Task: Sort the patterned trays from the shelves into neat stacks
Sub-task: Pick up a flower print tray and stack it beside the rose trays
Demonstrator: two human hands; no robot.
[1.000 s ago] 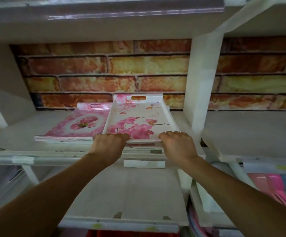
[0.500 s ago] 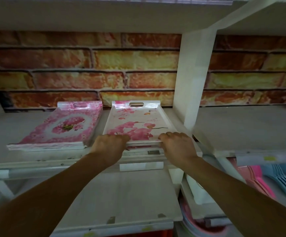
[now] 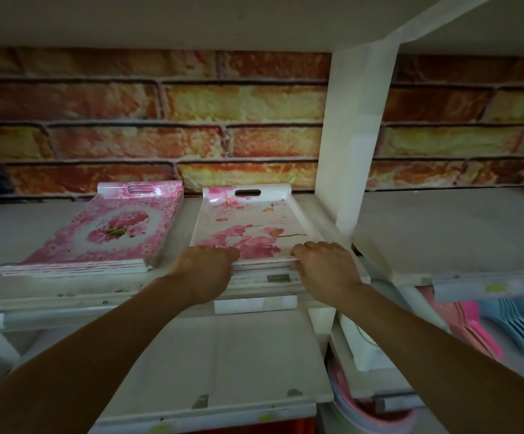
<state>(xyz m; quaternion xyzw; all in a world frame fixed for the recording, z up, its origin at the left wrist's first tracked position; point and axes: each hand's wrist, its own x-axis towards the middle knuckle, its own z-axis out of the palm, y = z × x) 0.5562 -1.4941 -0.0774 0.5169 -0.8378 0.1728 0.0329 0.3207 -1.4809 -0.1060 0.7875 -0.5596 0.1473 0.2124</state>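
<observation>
Your blossom tray sits centre frame on the middle shelf, top of a small stack of trays, its cut-out handle end toward the brick wall at the back. White ground, pink blossom print, raised rim. Near edge is at the shelf's front lip.

Your left hand grips the near-left corner of that tray: fingers curled over the rim, knuckles up, fingertips on the printed face. Thumb is hidden under the hand, can't tell where it sits. Your right hand grips the near-right corner the same way, fingers curled together over the edge, thumb not visible. Both forearms come in from the bottom corners of the frame.

Left of centre, just beside it and not touching: a stack of pink floral trays, several layers visible at the near edge, slotted handle at the back, skewed slightly so the near end points to the lower left.

White upright divider stands right of the blossom tray, close to its right rim. Right of that the shelf runs on, with a bit of pink at the far right edge, too cropped to identify.

Lower right of frame, 1 shelf down: pink plastic items and blue plastic items stacked on edge. Lower centre: a pale shelf board with yellow stickers on its front edge
</observation>
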